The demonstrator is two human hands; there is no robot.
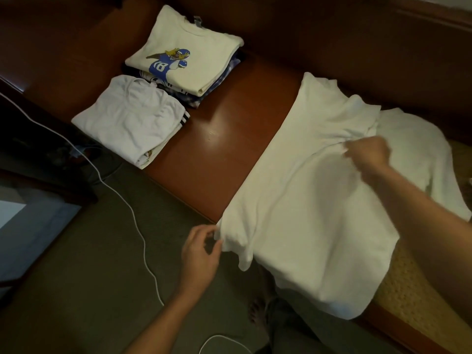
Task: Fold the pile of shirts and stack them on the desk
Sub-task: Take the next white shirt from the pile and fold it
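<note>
A large white shirt (301,200) lies spread over the right part of the brown desk (219,146), its lower part hanging over the front edge. My left hand (201,254) pinches the shirt's near left corner at the desk edge. My right hand (367,154) grips a bunch of the cloth near the shirt's upper middle. Two stacks of folded shirts stand at the left: a far one topped by a cream shirt with a blue football player print (186,49), and a near one topped by a plain white shirt (130,118).
A white cable (122,198) runs across the grey carpet at the left. A dark piece of furniture (38,149) stands at the far left. A woven mat (419,300) lies at the lower right. Bare desk wood shows between the stacks and the spread shirt.
</note>
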